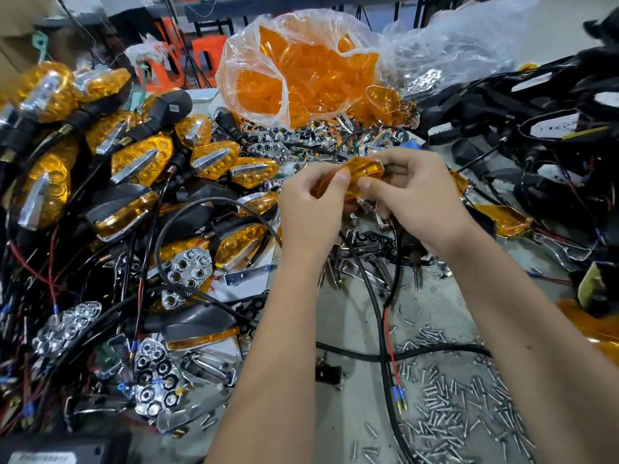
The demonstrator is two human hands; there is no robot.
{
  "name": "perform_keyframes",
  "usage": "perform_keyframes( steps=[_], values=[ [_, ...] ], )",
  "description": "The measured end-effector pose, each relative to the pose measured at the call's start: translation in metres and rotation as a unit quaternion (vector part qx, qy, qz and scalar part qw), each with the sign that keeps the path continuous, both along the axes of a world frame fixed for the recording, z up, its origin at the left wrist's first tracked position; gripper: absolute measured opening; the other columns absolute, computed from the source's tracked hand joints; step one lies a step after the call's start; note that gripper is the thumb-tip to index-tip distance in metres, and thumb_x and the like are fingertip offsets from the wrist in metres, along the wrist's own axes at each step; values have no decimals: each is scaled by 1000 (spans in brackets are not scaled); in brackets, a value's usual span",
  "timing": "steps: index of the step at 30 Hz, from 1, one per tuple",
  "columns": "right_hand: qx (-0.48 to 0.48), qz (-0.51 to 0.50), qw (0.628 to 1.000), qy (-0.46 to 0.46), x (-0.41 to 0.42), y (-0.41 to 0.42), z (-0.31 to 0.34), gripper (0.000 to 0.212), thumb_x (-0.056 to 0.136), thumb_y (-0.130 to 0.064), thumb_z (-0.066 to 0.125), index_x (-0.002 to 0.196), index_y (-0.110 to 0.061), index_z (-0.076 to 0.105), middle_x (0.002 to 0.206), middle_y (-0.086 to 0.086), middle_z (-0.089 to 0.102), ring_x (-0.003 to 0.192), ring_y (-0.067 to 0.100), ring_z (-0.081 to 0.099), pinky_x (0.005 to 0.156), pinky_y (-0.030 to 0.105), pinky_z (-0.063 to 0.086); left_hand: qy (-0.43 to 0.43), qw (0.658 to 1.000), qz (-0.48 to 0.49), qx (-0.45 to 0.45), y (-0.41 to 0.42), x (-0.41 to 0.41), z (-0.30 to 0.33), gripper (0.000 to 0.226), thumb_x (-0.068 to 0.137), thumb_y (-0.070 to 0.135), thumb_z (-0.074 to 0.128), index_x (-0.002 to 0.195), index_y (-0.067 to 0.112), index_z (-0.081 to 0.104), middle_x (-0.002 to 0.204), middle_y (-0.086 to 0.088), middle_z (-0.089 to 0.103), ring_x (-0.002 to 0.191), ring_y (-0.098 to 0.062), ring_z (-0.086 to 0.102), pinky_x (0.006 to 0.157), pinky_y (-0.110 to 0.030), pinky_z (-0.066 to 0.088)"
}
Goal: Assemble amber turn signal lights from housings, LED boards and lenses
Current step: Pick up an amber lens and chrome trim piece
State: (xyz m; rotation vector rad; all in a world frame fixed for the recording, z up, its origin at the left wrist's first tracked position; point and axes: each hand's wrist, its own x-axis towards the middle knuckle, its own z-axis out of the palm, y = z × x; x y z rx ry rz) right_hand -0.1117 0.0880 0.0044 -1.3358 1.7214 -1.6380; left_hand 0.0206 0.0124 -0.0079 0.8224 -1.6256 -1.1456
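No legible text anywhere; only labels too small or blurred to read: a white sticker [174,107] on the back of a black housing [167,105], left of the clear bag of amber lenses [301,72], carries dark print, unreadable; a white label [37,458] on a black box [63,448] at the bottom-left corner, far below and left of that bag, shows grey lines of print, blurred; white labels [554,127] on the black housings [549,128] piled right of the bag bear small dark marks, not decipherable; no brand, number or sign can be made out.
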Motion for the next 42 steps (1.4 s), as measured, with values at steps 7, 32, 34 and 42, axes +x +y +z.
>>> perform_keyframes(
  steps=[7,32,34,42],
  values=[
    [-14,58,998,-3,-7,6,5,16,88,-35,80,98,-24,78,76,5,71,55,18,58,50,26,49,56,995,-40,67,-2,5,6,23,85,3,81,76,24,81,77,-1,77,82,-32,75,73,-40,65],
    [-22,42,996,81,-14,11,11,17,84,-28,84,95,-19,76,94,5,73,71,24,73,58,36,62,128,963,-16,238,7,-6,14,33,89,15,81,118,14,66,100,-13,77,77,-26,78,62,-36,62],
    [-11,14,998,63,-13,10,10,21,89,-36,80,103,-23,73,95,0,74,60,15,69,51,25,54,101,968,-60,220,6,-1,16,36,87,12,82,120,13,65,96,-13,79,75,-28,78,61,-37,62],
    [84,34,993,77,-15,7,7,10,92,-22,78,83,-23,75,63,-4,70,52,4,59,48,15,44,-102,978,-174,56,-1,19,9,29,85,0,80,106,9,64,81,-13,77,76,-36,76,66,-39,61]
  ],
)
